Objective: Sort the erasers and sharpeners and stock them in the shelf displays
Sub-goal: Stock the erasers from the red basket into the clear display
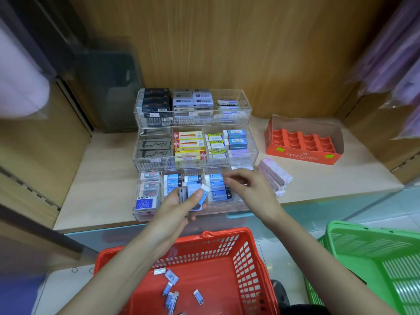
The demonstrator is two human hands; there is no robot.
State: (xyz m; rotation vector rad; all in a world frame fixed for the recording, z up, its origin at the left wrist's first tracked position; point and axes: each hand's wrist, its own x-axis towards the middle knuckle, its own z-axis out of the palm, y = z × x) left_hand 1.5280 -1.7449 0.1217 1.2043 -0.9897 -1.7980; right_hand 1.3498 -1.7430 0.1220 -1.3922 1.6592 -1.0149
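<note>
Red basket; left fingers around erasers

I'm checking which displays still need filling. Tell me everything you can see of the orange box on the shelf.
The orange box is a cardboard tray with Faber-Castell printed on its low front wall and two green stickers. Its side and back walls rise higher, brown inside. An orange stepped insert holds rows of pockets that look empty. It stands upright on the pale shelf, right of the clear displays. Pink packs lie near its front corner, not touching.
</note>
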